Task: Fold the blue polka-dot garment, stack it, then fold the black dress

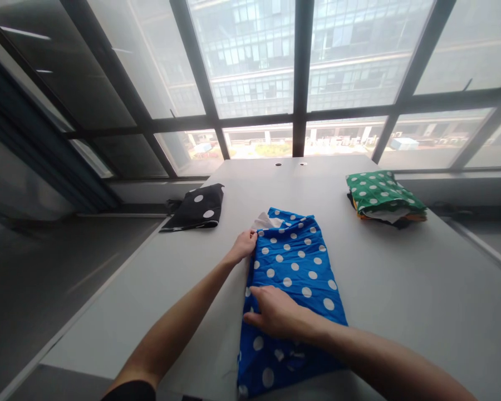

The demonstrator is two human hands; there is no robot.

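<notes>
A blue cloth (294,278) with white dots lies folded lengthwise on the grey table (401,289), running from the centre of the frame down to the lower edge, where its near end hangs over the table's front edge. The left hand (244,245), just left of centre, pinches the cloth's upper left corner between fingers and thumb, where a bit of pale lining shows at the fold. The right hand (278,314), in the lower middle of the frame, rests palm down on the cloth's left edge with the fingers spread and pointing left; it presses flat on the fabric and whether any finger hooks under the edge cannot be told. Both bare forearms reach in from the bottom of the frame, the left from the lower left and the right from the lower right. In the left middle of the frame a black cloth (198,208) with white dots lies folded near the table's left edge, well apart from the blue one. In the right middle a pile of folded cloths (384,199) sits with a green dotted one on top. Two small round holes (290,164) show in the table's far end, below the large windows (254,67) filling the upper frame.
</notes>
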